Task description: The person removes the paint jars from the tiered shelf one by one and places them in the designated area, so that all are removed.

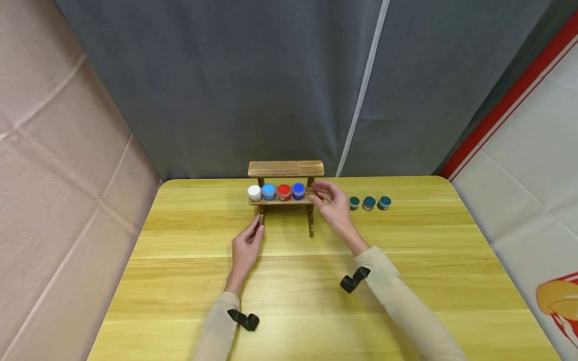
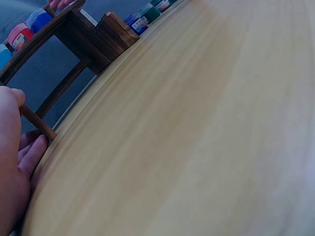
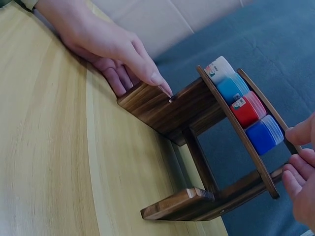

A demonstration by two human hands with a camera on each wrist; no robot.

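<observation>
Dark grey cloth (image 1: 226, 90) hangs behind the table (image 1: 180, 286), and one pale strip (image 1: 366, 85) runs down it on a slant; on the left side is a pinkish cloth (image 1: 54, 210) with crossing creases, and on the right side a white panel (image 1: 528, 155) with a red border (image 1: 510, 100) and a printed red and orange picture (image 1: 560, 303) at its lower part. Yellow is the table top in the head view (in the two wrist views it looks paler), with long wood grain and rounded far corners.

Near the far edge, around the middle of this surface, stands a small brown wooden stand (image 1: 286, 165); on its shelf (image 1: 282, 202) four paint jars sit in one row, from left to right white (image 1: 254, 193), light blue (image 1: 268, 191), red (image 1: 284, 192) and dark blue (image 1: 298, 191); three dark green-blue jars (image 1: 369, 203) are in another row on the table, to the right of the stand.

The left hand (image 1: 245, 250) grips the left foot of the stand between thumb and fingers; the right hand (image 1: 335, 206) is at the right end of the shelf, beside the dark blue jar, its thumb and fingers bent about this end; whether they really grip it, I cannot tell. Both sleeves (image 1: 397, 301) are beige, each with a black device (image 1: 244, 319) at the wrist.
</observation>
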